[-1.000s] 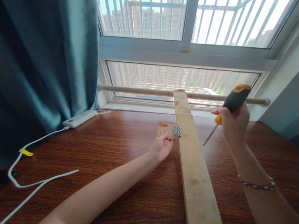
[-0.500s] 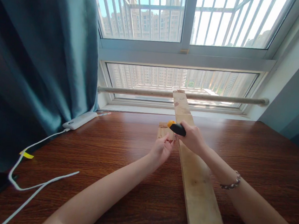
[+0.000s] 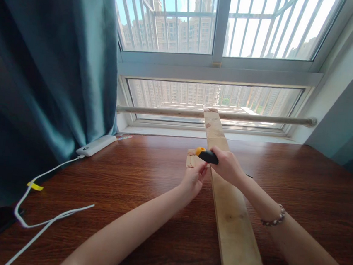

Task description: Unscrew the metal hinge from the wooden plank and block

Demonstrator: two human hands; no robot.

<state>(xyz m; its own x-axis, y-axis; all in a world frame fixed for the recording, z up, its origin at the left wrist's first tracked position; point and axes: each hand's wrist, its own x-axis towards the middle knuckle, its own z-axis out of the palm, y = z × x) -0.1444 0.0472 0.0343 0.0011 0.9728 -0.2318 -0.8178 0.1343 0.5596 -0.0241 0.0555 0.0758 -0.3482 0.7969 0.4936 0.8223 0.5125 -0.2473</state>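
Observation:
My right hand (image 3: 228,164) is closed around the black grip of a tool (image 3: 207,155) with a rounded yellow end. The grip points left, and the tool's working end is hidden by my hand. Below the yellow end, my left hand (image 3: 193,179) has its fingers curled against the near edge of a short wooden board (image 3: 191,159), pinching it. That short piece lies beside a long pale wooden plank (image 3: 236,225), which runs away from me under my right hand. Where the two pieces meet is covered by my hands.
A brown wood-grain tabletop (image 3: 149,159) carries everything. At left lie a white power strip (image 3: 96,145) and its white cable (image 3: 39,173) with a yellow tag (image 3: 35,186). A blue curtain (image 3: 65,55) hangs there. A pale horizontal rail (image 3: 259,118) crosses the window.
My left hand has shifted slightly toward the tool, its fingertips now higher under it. The tool's yellow end has moved a little left and down. The view has tilted slightly.

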